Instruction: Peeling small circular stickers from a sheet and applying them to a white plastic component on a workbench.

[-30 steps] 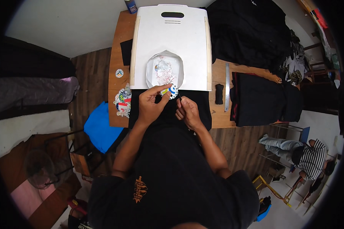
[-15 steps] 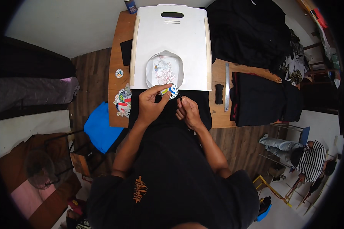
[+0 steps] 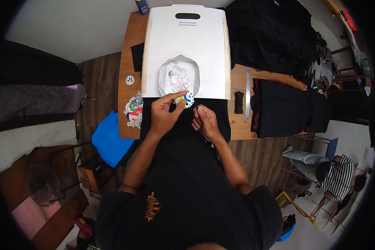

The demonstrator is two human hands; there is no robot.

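Pinching a round sticker (image 3: 188,98), left hand (image 3: 164,114); right hand (image 3: 204,123) curled, contents unclear.

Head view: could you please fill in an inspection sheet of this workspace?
Surface: wooden table, mostly covered.
Job's things: round blue-white sticker; white board with printed sheet; black cloth under the hands.
Clutter: more stickers, ruler, black garments, can.
Grippers: left hand pinches the sticker; right hand is closed beside it, contents unclear.
Cables: nothing seen.
Surroundings: blue chair, seated person.
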